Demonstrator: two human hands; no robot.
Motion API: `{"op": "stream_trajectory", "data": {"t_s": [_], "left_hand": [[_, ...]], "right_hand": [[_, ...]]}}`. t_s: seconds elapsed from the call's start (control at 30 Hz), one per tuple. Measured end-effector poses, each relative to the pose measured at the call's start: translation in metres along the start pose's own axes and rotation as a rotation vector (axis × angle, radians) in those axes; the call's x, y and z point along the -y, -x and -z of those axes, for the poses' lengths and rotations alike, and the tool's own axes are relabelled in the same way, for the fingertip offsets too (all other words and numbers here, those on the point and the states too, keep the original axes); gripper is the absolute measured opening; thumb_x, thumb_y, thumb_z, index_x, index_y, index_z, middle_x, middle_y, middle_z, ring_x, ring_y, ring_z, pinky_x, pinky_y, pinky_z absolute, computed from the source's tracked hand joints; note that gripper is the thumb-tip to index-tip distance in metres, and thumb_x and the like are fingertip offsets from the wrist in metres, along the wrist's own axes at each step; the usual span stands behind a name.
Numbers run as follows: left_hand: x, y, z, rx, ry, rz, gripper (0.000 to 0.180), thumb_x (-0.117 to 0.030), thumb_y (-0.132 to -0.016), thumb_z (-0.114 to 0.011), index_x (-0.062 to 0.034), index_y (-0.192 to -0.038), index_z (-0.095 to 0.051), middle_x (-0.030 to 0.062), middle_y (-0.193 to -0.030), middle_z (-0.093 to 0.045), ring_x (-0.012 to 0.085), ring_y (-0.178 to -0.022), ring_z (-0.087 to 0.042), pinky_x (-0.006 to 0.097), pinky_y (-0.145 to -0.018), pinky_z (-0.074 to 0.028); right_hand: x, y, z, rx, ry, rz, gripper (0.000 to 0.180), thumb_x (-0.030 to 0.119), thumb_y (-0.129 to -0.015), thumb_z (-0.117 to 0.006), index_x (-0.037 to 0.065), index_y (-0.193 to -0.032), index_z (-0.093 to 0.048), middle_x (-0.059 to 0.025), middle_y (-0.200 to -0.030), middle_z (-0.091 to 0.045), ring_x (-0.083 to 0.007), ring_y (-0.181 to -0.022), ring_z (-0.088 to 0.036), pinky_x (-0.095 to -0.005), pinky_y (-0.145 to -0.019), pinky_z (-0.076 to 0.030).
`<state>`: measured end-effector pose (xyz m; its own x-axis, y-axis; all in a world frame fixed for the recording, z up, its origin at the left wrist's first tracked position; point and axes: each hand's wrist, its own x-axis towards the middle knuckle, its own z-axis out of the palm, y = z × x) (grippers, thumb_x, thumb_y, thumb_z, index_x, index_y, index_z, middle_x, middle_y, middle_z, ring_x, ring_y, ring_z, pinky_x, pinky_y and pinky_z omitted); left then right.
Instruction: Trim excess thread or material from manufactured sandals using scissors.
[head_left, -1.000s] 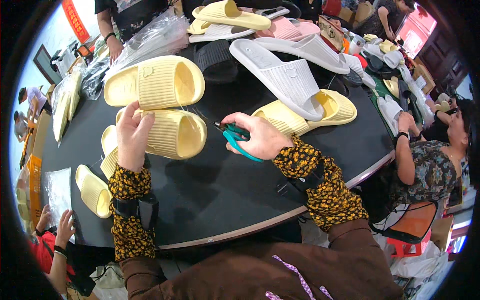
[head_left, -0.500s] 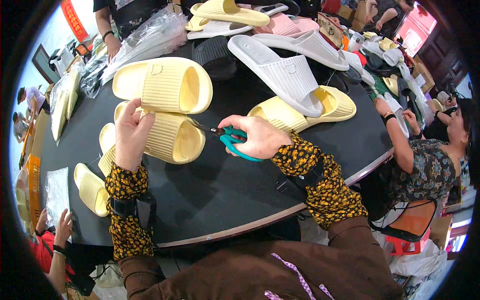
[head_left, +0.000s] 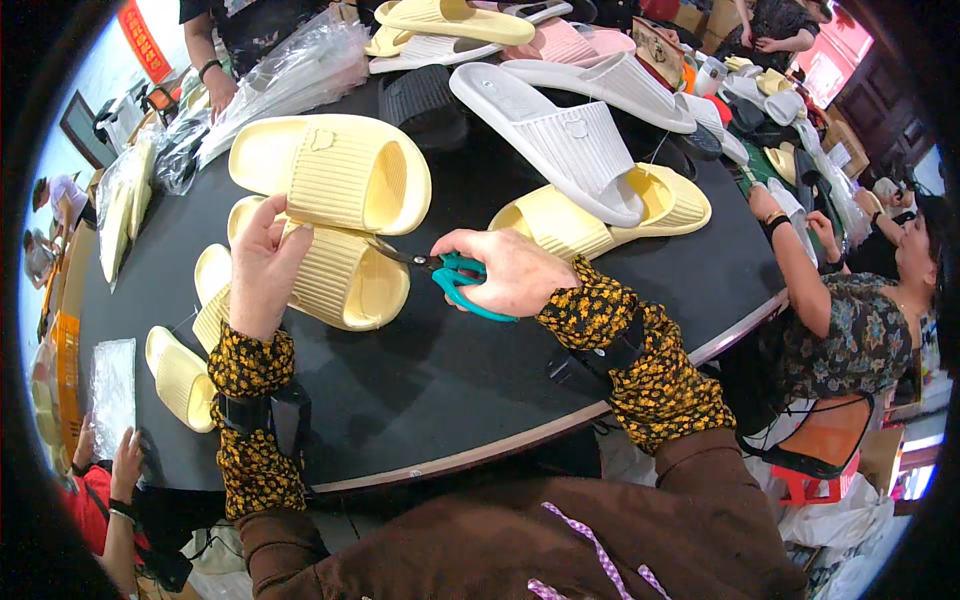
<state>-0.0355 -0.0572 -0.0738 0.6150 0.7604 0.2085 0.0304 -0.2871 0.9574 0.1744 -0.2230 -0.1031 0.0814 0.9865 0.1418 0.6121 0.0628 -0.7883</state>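
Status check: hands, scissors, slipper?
Left hand pressing down the yellow slipper. Right hand gripping teal scissors, tips at the slipper's strap. Second yellow slipper lies just behind.

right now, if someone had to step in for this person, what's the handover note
Left hand: flat on the strap of the pale yellow slipper, pinning it to the black table.
Right hand: holds the teal-handled scissors, blades pointing at the slipper's strap opening.
A second yellow slipper lies just behind it; more yellow and white ones lie further back.
Done: slipper steadied, scissors at its edge.
Left: any snipping; no loose thread or tag is visible.
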Motion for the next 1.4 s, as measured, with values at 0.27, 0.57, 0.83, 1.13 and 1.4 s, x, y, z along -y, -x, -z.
{"op": "stream_trajectory", "data": {"t_s": [0.27,0.57,0.83,1.13,1.4], "left_hand": [[0.002,-0.002,0.001,0.007,-0.042,0.006,0.033,0.001,-0.084,-0.05,0.0045,-0.117,-0.047,0.0096,-0.093,-0.064,0.0095,-0.079,-0.061,0.021,-0.068,-0.047],[0.004,-0.004,0.003,0.0,-0.031,0.022,0.031,0.0,-0.084,-0.05,0.0033,-0.115,-0.048,0.0071,-0.087,-0.065,0.0081,-0.075,-0.06,0.02,-0.065,-0.046],[0.006,-0.006,0.009,-0.063,0.049,0.007,0.029,-0.003,-0.086,-0.053,0.0036,-0.113,-0.048,0.0089,-0.087,-0.065,0.0089,-0.075,-0.061,0.021,-0.066,-0.047],[0.014,-0.008,0.019,-0.03,0.229,0.021,0.034,-0.007,-0.087,-0.053,0.0038,-0.118,-0.045,0.0107,-0.104,-0.06,0.0141,-0.091,-0.06,0.024,-0.081,-0.046],[0.009,-0.006,0.011,-0.045,0.281,0.021,0.039,-0.005,-0.086,-0.054,0.0045,-0.122,-0.042,0.0154,-0.105,-0.061,0.0166,-0.093,-0.06,0.027,-0.082,-0.046]], "right_hand": [[-0.002,0.001,-0.001,-0.02,-0.016,0.052,0.031,0.022,-0.074,-0.064,0.004,-0.099,-0.061,-0.0191,-0.08,-0.064,-0.0318,-0.076,-0.064,-0.0379,-0.069,-0.05],[0.004,0.003,-0.004,-0.029,0.042,0.087,0.03,0.024,-0.075,-0.064,0.006,-0.098,-0.062,-0.0192,-0.076,-0.063,-0.0319,-0.073,-0.063,-0.0375,-0.066,-0.05],[-0.003,0.0,-0.003,-0.001,-0.161,-0.118,0.035,0.005,-0.077,-0.064,-0.002,-0.109,-0.053,-0.0065,-0.08,-0.065,-0.0079,-0.071,-0.06,-0.0232,-0.066,-0.048],[-0.002,0.0,-0.003,-0.08,-0.168,-0.024,0.035,0.006,-0.076,-0.064,0.001,-0.109,-0.052,-0.0026,-0.075,-0.061,-0.0074,-0.068,-0.059,-0.0235,-0.063,-0.047],[0.006,0.004,0.001,-0.099,0.0,-0.004,0.032,0.011,-0.078,-0.064,0.004,-0.107,-0.052,-0.0081,-0.074,-0.063,-0.0153,-0.067,-0.064,-0.0279,-0.062,-0.049]]}}
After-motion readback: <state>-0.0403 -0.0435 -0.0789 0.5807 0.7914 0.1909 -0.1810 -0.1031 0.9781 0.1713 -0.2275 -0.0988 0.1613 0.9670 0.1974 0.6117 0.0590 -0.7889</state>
